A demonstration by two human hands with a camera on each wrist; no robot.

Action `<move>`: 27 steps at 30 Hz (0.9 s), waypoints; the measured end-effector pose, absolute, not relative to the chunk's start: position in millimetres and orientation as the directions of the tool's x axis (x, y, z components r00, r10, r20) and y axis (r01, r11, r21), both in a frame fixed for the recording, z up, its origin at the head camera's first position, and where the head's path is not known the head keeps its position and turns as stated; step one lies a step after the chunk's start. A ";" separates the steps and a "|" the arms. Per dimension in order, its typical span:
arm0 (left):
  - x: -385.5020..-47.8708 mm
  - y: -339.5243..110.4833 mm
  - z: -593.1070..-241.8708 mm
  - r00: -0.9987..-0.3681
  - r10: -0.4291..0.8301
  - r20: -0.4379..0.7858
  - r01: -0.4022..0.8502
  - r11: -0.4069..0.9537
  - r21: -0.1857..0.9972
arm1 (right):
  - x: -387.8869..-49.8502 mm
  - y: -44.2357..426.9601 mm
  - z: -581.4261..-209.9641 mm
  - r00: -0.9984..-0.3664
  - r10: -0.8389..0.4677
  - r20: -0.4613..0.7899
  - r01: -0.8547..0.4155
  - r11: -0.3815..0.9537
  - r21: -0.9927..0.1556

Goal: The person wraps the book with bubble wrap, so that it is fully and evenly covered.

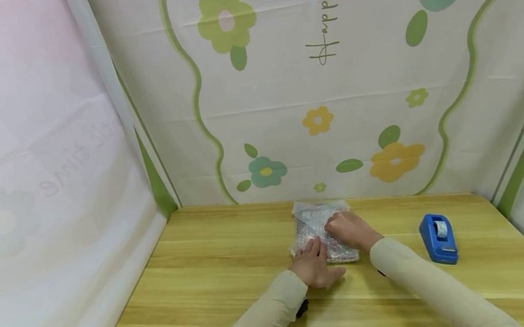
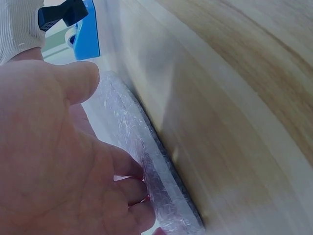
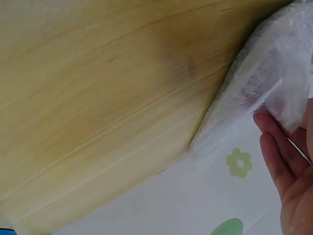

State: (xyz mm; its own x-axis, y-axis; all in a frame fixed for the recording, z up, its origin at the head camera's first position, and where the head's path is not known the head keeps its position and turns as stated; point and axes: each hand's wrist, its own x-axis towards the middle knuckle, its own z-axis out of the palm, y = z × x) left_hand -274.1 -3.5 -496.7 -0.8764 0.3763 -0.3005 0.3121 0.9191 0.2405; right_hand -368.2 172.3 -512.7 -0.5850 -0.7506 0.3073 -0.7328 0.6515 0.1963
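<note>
A flat package in clear bubble wrap (image 1: 312,225) lies on the table near its back edge. My left hand (image 1: 313,265) rests on the lower left of the wrap, fingers extended and thumb out to the side. In the left wrist view, that hand's fingertips (image 2: 143,214) touch the package (image 2: 146,152). On the package's right side, my right hand (image 1: 352,229) has its fingers bent and pinches the wrap. The right wrist view shows a loose flap of wrap (image 3: 288,93) at the right hand (image 3: 288,161); its thumb is hidden.
A blue tape dispenser (image 1: 439,240) with a roll of tape stands on the wooden table (image 1: 200,291), right of the package. Floral cloth (image 1: 280,90) hangs behind the table, with more cloth at both sides.
</note>
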 end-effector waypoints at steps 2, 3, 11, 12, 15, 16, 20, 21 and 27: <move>-275.6 -3.2 -499.9 -0.877 0.379 -0.296 0.315 0.918 0.243 | -367.6 172.0 -513.7 -0.584 -0.752 0.306 -0.727 0.652 0.215; -275.7 -3.2 -499.7 -0.876 0.381 -0.296 0.317 0.917 0.242 | -367.1 172.1 -514.0 -0.587 -0.750 0.303 -0.722 0.655 0.223; -278.1 -5.5 -498.0 -0.864 0.398 -0.308 0.329 0.910 0.255 | -357.1 170.9 -512.0 -0.601 -0.755 0.262 -0.726 0.653 0.215; -276.1 -7.4 -493.2 -0.858 0.406 -0.315 0.333 0.906 0.259 | -354.6 170.7 -512.2 -0.594 -0.760 0.264 -0.732 0.647 0.215; -277.9 -12.7 -490.6 -0.838 0.437 -0.326 0.350 0.890 0.293 | -344.8 171.9 -512.8 -0.580 -0.770 0.266 -0.755 0.631 0.181; -278.1 -15.7 -488.3 -0.830 0.450 -0.330 0.360 0.883 0.301 | -341.3 171.9 -513.3 -0.584 -0.769 0.258 -0.755 0.632 0.174; -286.4 -28.8 -488.3 -0.790 0.525 -0.316 0.418 0.839 0.349 | -326.5 168.1 -512.5 -0.653 -0.744 0.142 -0.731 0.668 0.140; -289.8 -32.0 -488.5 -0.777 0.550 -0.307 0.438 0.821 0.366 | -323.5 166.7 -512.7 -0.673 -0.733 0.102 -0.719 0.680 0.145; -315.0 -50.2 -486.5 -0.685 0.691 -0.230 0.516 0.683 0.517 | -308.2 161.8 -515.9 -0.777 -0.629 -0.014 -0.623 0.767 0.156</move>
State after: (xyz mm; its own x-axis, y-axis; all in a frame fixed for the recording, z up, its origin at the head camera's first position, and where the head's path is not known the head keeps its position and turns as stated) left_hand -315.0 -50.2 -486.5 -0.6855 0.6909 -0.2297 0.5157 0.6834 0.5166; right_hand -308.2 161.8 -515.9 -0.7773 -0.6290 -0.0140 -0.6231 0.7665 0.1556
